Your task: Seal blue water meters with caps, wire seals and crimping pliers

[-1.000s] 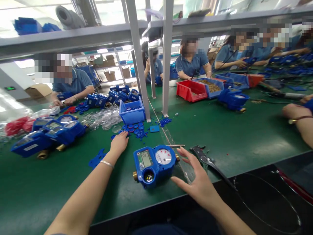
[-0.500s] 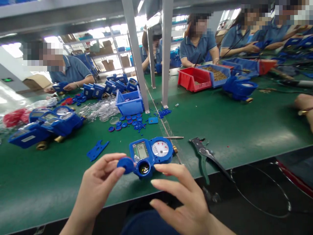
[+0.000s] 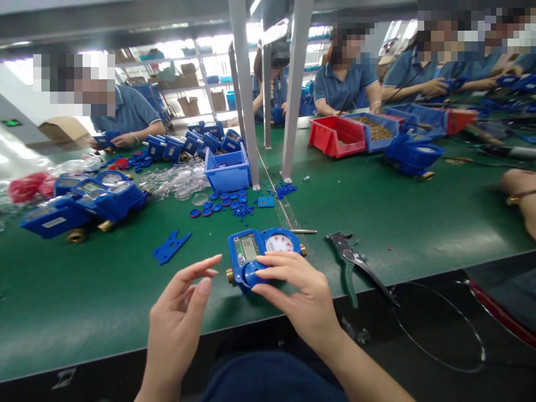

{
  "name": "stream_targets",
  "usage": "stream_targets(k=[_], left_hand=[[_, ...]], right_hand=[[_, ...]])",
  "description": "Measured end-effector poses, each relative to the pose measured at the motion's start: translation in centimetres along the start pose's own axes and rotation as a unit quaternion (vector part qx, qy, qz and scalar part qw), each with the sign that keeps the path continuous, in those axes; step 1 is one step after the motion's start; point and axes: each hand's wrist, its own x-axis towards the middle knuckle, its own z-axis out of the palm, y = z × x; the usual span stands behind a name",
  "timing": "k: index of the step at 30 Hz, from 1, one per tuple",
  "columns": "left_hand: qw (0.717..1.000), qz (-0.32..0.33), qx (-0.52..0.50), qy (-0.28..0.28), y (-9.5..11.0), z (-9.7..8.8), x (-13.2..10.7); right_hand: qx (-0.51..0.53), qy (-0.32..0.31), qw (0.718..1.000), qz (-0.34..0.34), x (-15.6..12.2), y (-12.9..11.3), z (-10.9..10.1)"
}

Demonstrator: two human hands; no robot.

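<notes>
Right hand (image 3: 302,291): pinching blue cap (image 3: 252,273) against meter (image 3: 248,249), on green table (image 3: 96,301). Left hand (image 3: 178,318): free, thumb and fingers apart, near meter.

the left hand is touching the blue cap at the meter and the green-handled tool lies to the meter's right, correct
Wrong hand: the head view shows the right hand touching the blue cap at the meter. The green-handled tool does lie to the meter's right.
</notes>
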Motion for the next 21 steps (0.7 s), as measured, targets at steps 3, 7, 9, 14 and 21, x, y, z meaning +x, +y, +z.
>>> stream_targets(k=[3, 7, 9, 14, 21], left_hand=[[0.999, -0.001, -0.052, 0.004, -1.1, 0.5, 0.9], [0.994, -0.005, -0.103, -0.043, -2.4, 1.7, 1.6], [0.993, -0.005, -0.105, -0.062, -2.6, 2.3, 1.7], [0.986, -0.005, -0.098, -0.131, -2.3, 3.9, 1.8], [0.984, -0.003, -0.112, -0.139, -3.0, 5.7, 2.1]], right_hand=[[-0.011, -0.037, 0.999, 0.008, 0.6, 0.6, 0.2], [0.021, -0.065, 0.997, 0.038, 0.7, 0.5, 0.5], [0.04, -0.07, 0.995, 0.061, 0.6, 0.5, 0.6], [0.043, -0.067, 0.996, 0.035, 0.4, 0.9, 0.6], [0.02, -0.054, 0.997, -0.053, 0.2, 1.8, 0.6]])
